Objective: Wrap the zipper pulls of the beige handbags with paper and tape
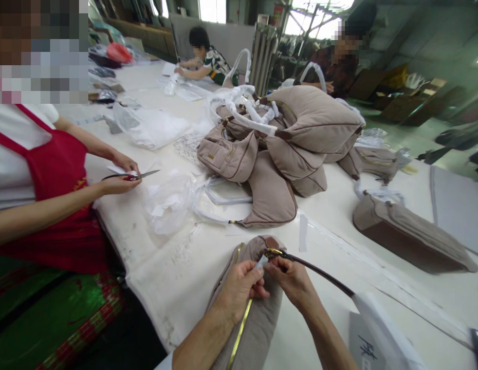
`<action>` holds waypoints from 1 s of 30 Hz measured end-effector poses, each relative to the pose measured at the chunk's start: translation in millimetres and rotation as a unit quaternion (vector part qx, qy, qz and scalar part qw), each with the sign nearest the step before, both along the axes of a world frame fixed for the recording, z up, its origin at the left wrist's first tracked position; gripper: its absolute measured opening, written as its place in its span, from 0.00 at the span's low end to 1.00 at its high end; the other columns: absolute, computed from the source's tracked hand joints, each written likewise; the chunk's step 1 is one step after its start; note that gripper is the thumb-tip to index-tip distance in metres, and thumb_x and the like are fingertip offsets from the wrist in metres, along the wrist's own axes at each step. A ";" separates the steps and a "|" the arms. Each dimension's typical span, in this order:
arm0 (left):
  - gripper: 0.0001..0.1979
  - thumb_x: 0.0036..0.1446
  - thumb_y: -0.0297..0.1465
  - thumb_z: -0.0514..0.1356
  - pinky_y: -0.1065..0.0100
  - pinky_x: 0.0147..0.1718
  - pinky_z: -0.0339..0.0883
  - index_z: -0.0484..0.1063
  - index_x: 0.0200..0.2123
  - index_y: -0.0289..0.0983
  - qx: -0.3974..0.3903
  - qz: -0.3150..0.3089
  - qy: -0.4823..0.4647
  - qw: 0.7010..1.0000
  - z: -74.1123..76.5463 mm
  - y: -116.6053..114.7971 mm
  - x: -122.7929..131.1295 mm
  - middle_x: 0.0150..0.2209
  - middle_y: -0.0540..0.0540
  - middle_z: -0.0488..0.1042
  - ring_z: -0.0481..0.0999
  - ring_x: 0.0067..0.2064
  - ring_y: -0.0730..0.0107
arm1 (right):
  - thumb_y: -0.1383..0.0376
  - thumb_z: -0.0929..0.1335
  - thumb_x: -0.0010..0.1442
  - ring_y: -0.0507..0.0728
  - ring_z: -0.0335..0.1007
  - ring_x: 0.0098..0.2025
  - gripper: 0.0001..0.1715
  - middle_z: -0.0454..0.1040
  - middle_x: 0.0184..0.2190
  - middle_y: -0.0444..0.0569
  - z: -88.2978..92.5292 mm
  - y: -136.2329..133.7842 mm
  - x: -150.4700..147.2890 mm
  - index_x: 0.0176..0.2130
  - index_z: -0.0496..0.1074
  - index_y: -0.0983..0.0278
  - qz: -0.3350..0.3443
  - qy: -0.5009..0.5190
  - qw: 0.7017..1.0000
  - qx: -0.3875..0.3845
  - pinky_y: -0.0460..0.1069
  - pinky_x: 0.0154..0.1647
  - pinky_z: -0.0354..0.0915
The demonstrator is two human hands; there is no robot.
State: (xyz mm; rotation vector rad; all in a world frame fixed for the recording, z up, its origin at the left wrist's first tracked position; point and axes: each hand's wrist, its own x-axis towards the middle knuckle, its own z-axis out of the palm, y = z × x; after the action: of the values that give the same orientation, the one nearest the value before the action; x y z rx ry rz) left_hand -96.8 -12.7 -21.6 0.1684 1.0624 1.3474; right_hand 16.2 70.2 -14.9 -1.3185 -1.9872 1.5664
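A taupe corduroy handbag (pixel 258 329) with a gold zip lies before me on the white table. My left hand (pixel 242 285) pinches a small pale strip (pixel 262 261) near the bag's far end. Close beside it, my right hand (pixel 291 277) has its fingers closed at the gold strap ring (pixel 275 252); what they grip is hidden. From that ring a dark brown strap (pixel 324 273) runs right into a white wrapping (pixel 381 324). Past my hands rises a pile of similar taupe bags (pixel 316 121), their handles wrapped in white.
At left a person in a red apron (pixel 61 164) holds scissors (pixel 148 174). Two other people are across the table. Clear plastic bags (pixel 169 203) lie left of the pile. Another taupe bag (pixel 410 236) rests on its side at right, near a grey sheet (pixel 458 200).
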 end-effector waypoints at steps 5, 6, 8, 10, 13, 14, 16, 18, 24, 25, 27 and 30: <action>0.12 0.41 0.31 0.65 0.66 0.21 0.71 0.64 0.23 0.33 -0.035 -0.012 -0.123 0.992 2.6 -1.5 -3.3 0.19 0.53 0.67 0.65 0.16 0.78 | 0.56 0.64 0.54 0.50 0.54 0.24 0.16 0.59 0.20 0.41 6.3 1.0 3.6 0.23 0.63 0.65 0.075 0.081 0.994 -0.009 0.45 0.26 0.53; 0.12 0.41 0.31 0.65 0.66 0.21 0.71 0.64 0.23 0.33 -0.040 -0.009 -0.132 0.990 2.9 -1.4 -3.5 0.19 0.52 0.68 0.65 0.16 0.78 | 0.56 0.64 0.55 0.50 0.54 0.25 0.15 0.59 0.21 0.41 7.0 1.8 4.6 0.24 0.64 0.65 0.088 0.083 0.993 -0.007 0.45 0.26 0.53; 0.11 0.41 0.30 0.65 0.66 0.21 0.71 0.65 0.23 0.33 -0.045 -0.003 -0.140 0.989 3.3 -1.0 -3.7 0.19 0.52 0.68 0.65 0.16 0.78 | 0.57 0.64 0.56 0.50 0.54 0.24 0.15 0.59 0.21 0.41 7.5 3.3 6.4 0.25 0.64 0.65 0.106 0.076 0.991 0.006 0.45 0.25 0.53; 0.10 0.42 0.29 0.65 0.66 0.21 0.71 0.65 0.22 0.32 -0.048 0.001 -0.145 0.988 3.4 -0.3 -3.6 0.18 0.52 0.68 0.65 0.16 0.78 | 0.58 0.63 0.56 0.50 0.54 0.24 0.14 0.60 0.21 0.41 7.0 3.9 7.9 0.26 0.65 0.65 0.114 0.065 0.991 0.026 0.44 0.24 0.53; 0.09 0.43 0.28 0.64 0.66 0.21 0.72 0.65 0.22 0.32 -0.053 0.002 -0.155 0.987 2.8 0.8 -2.5 0.18 0.51 0.68 0.65 0.16 0.78 | 0.60 0.63 0.57 0.50 0.54 0.25 0.12 0.61 0.22 0.42 5.6 3.2 9.9 0.26 0.65 0.65 0.109 0.060 0.990 0.060 0.44 0.25 0.53; 0.08 0.43 0.27 0.64 0.66 0.21 0.72 0.66 0.23 0.32 -0.054 0.001 -0.159 0.986 2.4 1.1 -2.1 0.18 0.51 0.68 0.65 0.15 0.78 | 0.61 0.63 0.57 0.50 0.54 0.25 0.12 0.61 0.22 0.42 5.4 2.8 10.6 0.26 0.65 0.65 0.106 0.060 0.990 0.067 0.44 0.25 0.53; 0.07 0.44 0.27 0.63 0.66 0.21 0.72 0.66 0.23 0.32 -0.057 0.003 -0.164 0.985 1.7 1.5 -1.2 0.18 0.52 0.68 0.65 0.15 0.79 | 0.62 0.63 0.57 0.50 0.55 0.25 0.11 0.61 0.22 0.42 5.5 2.4 12.0 0.26 0.65 0.64 0.106 0.058 0.990 0.073 0.44 0.25 0.53; 0.07 0.45 0.26 0.63 0.66 0.21 0.72 0.66 0.24 0.32 -0.058 0.004 -0.169 0.984 1.4 1.5 -0.9 0.18 0.52 0.68 0.65 0.15 0.78 | 0.62 0.62 0.57 0.50 0.55 0.25 0.10 0.62 0.22 0.42 6.4 2.5 13.0 0.26 0.65 0.64 0.111 0.051 0.990 0.077 0.44 0.24 0.54; 0.05 0.48 0.24 0.60 0.66 0.22 0.72 0.67 0.23 0.31 -0.082 0.006 -0.223 0.971 2.7 1.0 -2.6 0.18 0.50 0.69 0.66 0.16 0.78 | 0.66 0.61 0.58 0.51 0.59 0.26 0.09 0.65 0.23 0.44 1.5 0.9 11.3 0.26 0.64 0.63 0.126 0.017 0.973 0.195 0.45 0.26 0.56; 0.05 0.49 0.24 0.59 0.66 0.22 0.72 0.68 0.22 0.30 -0.090 0.009 -0.234 0.968 2.8 0.7 -2.5 0.18 0.50 0.69 0.66 0.16 0.78 | 0.66 0.61 0.58 0.52 0.60 0.26 0.10 0.65 0.23 0.44 -2.3 -0.6 10.2 0.26 0.64 0.63 0.118 0.019 0.967 0.224 0.46 0.27 0.57; 0.07 0.51 0.23 0.57 0.66 0.22 0.72 0.68 0.22 0.30 -0.106 0.016 -0.252 0.962 2.8 0.1 -1.9 0.17 0.50 0.69 0.67 0.16 0.78 | 0.67 0.60 0.59 0.52 0.61 0.27 0.11 0.65 0.23 0.44 -12.0 -4.7 7.7 0.25 0.64 0.63 0.092 0.030 0.957 0.275 0.46 0.29 0.58; 0.07 0.53 0.23 0.55 0.66 0.23 0.72 0.69 0.23 0.29 -0.111 0.016 -0.272 0.956 1.9 -1.2 -0.6 0.17 0.49 0.69 0.67 0.16 0.77 | 0.66 0.60 0.60 0.53 0.63 0.29 0.11 0.67 0.24 0.45 -26.9 -11.0 4.2 0.27 0.66 0.62 0.042 0.054 0.948 0.310 0.48 0.31 0.60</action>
State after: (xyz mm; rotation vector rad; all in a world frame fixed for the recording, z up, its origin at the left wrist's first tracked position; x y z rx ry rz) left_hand -97.4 -13.9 -19.7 -0.3723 0.7370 1.1947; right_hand 20.5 59.2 -41.8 -0.8805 -2.2209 0.8854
